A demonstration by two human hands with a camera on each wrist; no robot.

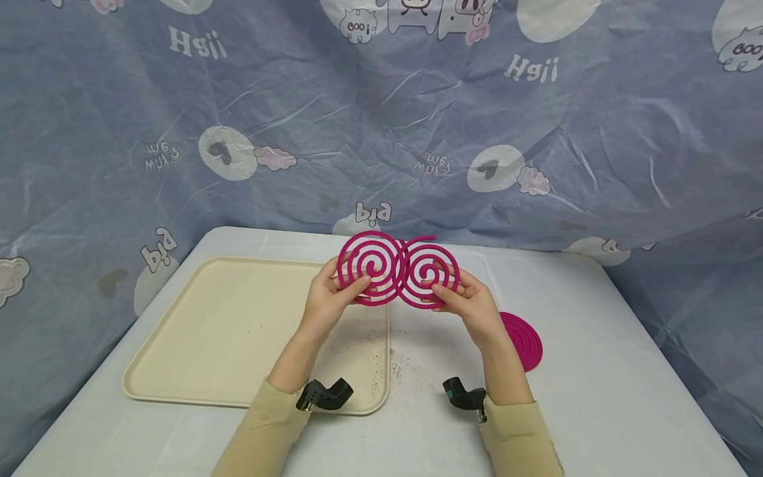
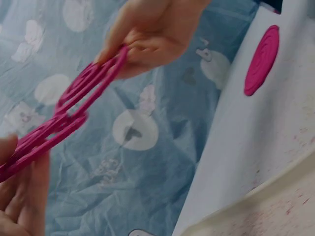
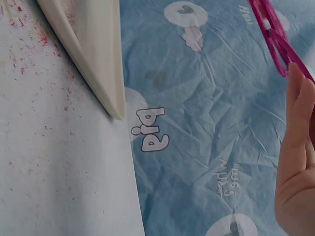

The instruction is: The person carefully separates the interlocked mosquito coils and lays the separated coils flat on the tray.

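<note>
Two magenta mosquito coils are held up side by side above the table, their outer rings overlapping in the middle. My left hand (image 1: 324, 299) pinches the left mosquito coil (image 1: 371, 268) between thumb and fingers. The right mosquito coil (image 1: 428, 270) is pinched by my right hand (image 1: 475, 307) in the same way, and a loose outer end of it sticks out at the top. In the left wrist view, both spirals appear nearly edge-on and meet between the hands. A flat, tightly wound magenta disc (image 1: 527, 341) lies on the table, partly hidden behind my right forearm.
A large cream tray (image 1: 208, 331) lies on the left of the white-covered table (image 1: 596, 397). Reddish crumbs (image 1: 398, 361) are scattered on its right end and the cloth beside it. A blue printed curtain (image 1: 381, 119) hangs behind.
</note>
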